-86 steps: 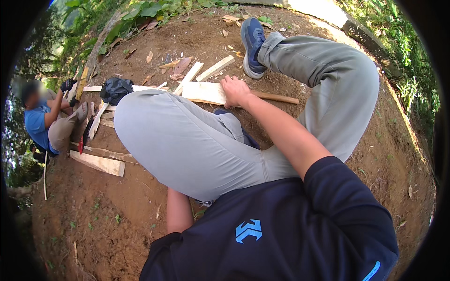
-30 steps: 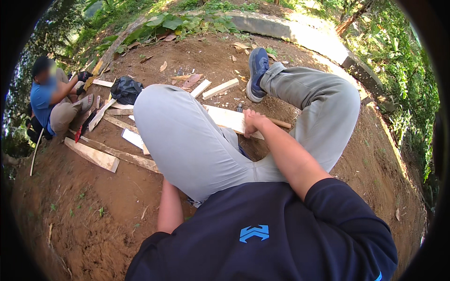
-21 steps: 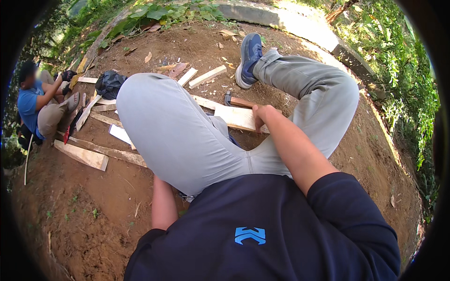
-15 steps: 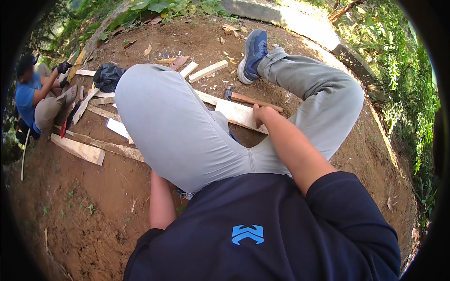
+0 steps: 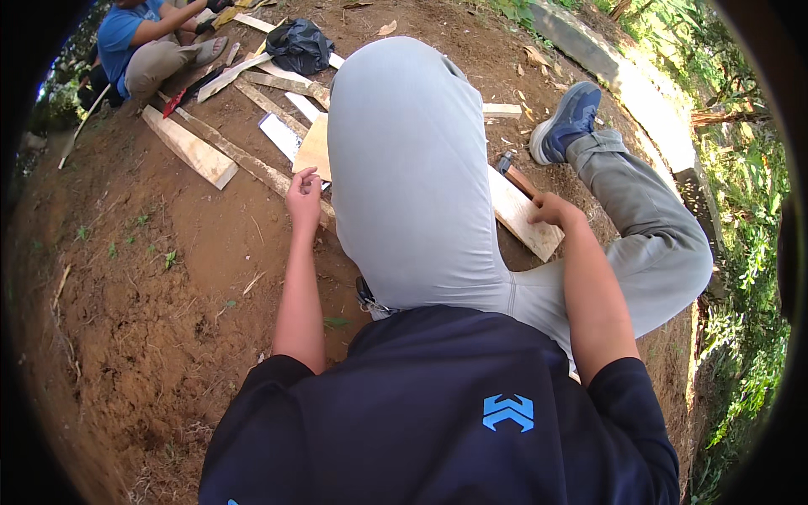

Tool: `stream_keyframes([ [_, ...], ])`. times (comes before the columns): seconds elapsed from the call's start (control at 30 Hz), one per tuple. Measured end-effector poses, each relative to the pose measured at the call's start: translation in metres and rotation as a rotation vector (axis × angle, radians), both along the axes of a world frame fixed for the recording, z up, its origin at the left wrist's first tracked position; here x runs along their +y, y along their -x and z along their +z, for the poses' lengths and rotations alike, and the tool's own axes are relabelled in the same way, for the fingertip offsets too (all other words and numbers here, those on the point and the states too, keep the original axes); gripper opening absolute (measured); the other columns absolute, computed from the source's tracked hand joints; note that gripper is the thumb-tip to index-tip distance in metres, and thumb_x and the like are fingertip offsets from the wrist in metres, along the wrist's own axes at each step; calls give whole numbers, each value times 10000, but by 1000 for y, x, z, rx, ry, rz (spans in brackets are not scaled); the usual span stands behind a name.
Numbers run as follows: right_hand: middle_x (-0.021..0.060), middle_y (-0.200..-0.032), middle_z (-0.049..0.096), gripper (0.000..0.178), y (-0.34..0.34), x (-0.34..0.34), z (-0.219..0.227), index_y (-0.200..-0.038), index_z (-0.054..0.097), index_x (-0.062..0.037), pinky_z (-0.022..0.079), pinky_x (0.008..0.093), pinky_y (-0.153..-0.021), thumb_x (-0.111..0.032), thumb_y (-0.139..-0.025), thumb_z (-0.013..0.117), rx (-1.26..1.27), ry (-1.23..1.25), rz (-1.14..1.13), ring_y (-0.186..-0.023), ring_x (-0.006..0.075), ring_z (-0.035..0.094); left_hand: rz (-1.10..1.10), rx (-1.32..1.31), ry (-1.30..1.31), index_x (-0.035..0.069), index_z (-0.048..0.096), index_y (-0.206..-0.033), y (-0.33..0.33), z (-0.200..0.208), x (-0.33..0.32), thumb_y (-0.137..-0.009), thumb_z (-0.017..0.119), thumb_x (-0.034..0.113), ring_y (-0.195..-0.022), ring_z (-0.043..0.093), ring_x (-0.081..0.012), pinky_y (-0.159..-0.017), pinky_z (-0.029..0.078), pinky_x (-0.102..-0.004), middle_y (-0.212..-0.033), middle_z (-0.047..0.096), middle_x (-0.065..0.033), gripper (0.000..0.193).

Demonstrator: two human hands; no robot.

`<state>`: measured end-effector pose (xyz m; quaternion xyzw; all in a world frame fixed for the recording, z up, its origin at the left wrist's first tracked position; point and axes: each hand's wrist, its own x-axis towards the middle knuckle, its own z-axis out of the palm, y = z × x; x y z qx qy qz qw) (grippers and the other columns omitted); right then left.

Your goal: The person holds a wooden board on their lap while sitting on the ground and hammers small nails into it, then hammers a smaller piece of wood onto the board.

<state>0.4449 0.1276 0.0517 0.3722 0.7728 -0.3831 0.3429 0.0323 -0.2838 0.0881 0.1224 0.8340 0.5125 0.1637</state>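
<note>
My left hand is beside my raised knee, its fingers loosely curled and slightly apart, holding nothing I can see. Just past its fingertips is a tan wooden board, partly hidden behind the knee. Between my legs, my right hand is closed round the wooden handle of a hammer. The hammer's dark head points away from me, and the hand covers the rear of the handle. Under and beside that hand lies a pale plank, its far end hidden by my leg.
Several wood pieces, including a thick offcut and a long strip, lie on brown soil at left. Beyond them are a black plastic bag and a seated person in a blue shirt. A concrete edge runs along the far right.
My left hand has come into view from behind the knee. My right hand has shifted from the plank's end onto the hammer handle. The whole view has swung left and down.
</note>
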Motion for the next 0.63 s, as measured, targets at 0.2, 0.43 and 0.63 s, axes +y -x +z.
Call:
stream_keyframes([
  [0.2,44,-909,722,335,14,2,2,-973,714,-91,501,389,-785,-305,-801,907,-43,55,42,-861,187,636,49,-1,161,40,670,-1310,32,-5,-73,-949,702,98,-929,678,-137,-813,553,-298,-1126,719,-80,367],
  [0.43,35,-966,732,285,28,15,24,-1065,724,-97,501,379,-861,-271,-881,855,184,244,-152,-920,171,634,19,-139,84,28,667,-1291,-3,-19,-50,-957,688,98,-899,665,-122,-810,553,-284,-1088,720,-86,342],
  [0.63,40,-972,734,280,51,19,49,-1150,722,-37,516,356,-812,-223,-951,789,502,134,-343,-885,130,633,-143,-162,93,23,668,-1276,-39,15,13,-954,682,112,-858,644,-133,-799,539,-291,-1066,732,-66,334],
])
